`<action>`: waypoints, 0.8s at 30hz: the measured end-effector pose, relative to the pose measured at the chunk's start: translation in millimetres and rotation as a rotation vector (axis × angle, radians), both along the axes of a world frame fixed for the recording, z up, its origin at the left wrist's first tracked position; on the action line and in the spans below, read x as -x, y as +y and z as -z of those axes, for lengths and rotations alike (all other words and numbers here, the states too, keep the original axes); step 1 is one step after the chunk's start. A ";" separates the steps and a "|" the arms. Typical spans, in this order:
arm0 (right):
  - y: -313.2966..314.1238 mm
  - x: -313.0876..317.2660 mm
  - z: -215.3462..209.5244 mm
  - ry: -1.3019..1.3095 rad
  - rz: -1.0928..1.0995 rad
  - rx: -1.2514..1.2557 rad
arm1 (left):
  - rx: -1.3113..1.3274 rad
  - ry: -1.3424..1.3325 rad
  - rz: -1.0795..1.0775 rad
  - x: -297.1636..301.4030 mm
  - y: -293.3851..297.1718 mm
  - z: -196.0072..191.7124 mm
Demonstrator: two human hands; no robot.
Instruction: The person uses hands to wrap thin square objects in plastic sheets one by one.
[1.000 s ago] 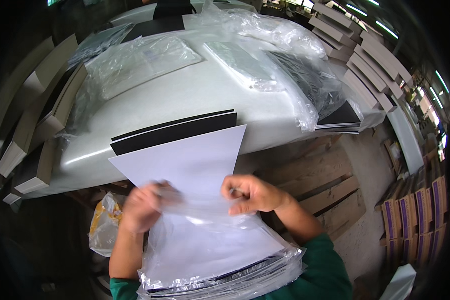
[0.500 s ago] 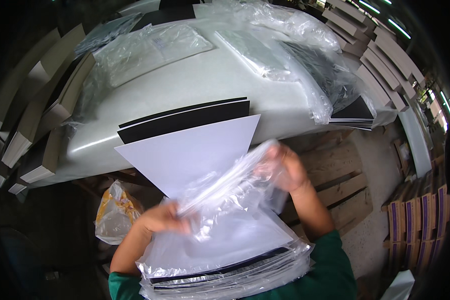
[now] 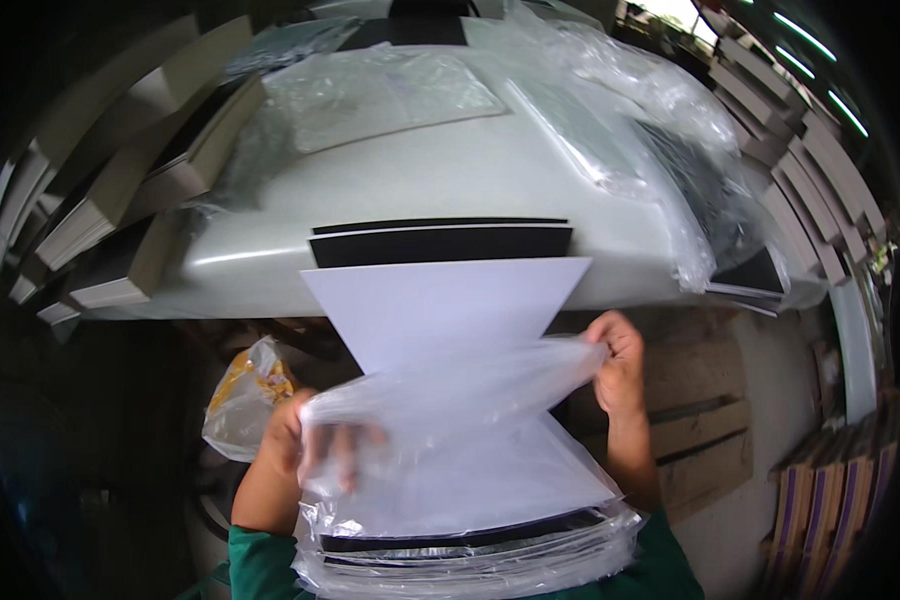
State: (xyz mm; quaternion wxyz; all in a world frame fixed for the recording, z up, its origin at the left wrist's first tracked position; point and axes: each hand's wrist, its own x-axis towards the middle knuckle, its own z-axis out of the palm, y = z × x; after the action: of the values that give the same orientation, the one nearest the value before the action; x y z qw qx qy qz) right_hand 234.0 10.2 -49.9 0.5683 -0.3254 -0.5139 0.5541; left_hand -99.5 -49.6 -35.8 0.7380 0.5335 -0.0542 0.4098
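Right in front of my chest I've got a clear plastic bag (image 3: 450,400) stretched between both hands, with a white sheet (image 3: 440,305) sticking up out of its mouth toward the worktop (image 3: 450,180). My left hand (image 3: 305,445) is pinching the bag's lower left corner, fingers partly behind the film, and my right hand (image 3: 620,365) is closed on the upper right edge, holding it higher. Under all that, on my lap, there's a stack of bagged sheets (image 3: 470,550). Two black boards (image 3: 440,240) lie on the near edge of the worktop, more loose plastic bags (image 3: 660,150) further back on the right, cardboard stacks (image 3: 110,200) off to the left.
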 end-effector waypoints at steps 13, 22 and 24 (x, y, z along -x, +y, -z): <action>-4.8 27.7 -63.1 -0.871 0.733 -0.759 | 0.058 0.731 -1.088 20.1 4.6 -52.1; -39.1 -25.7 -12.4 0.221 -0.207 0.237 | 0.630 0.523 -0.340 29.1 -6.7 -3.9; -21.8 -30.4 72.7 0.372 -0.286 0.442 | 0.777 0.444 -0.351 37.6 0.3 45.8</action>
State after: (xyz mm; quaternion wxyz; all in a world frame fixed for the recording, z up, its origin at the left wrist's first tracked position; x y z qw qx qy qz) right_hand 264.3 -11.6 -122.6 0.4844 -0.2586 -0.3087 0.7767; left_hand -137.1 -49.3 -81.5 0.7962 0.2936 0.3526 0.3942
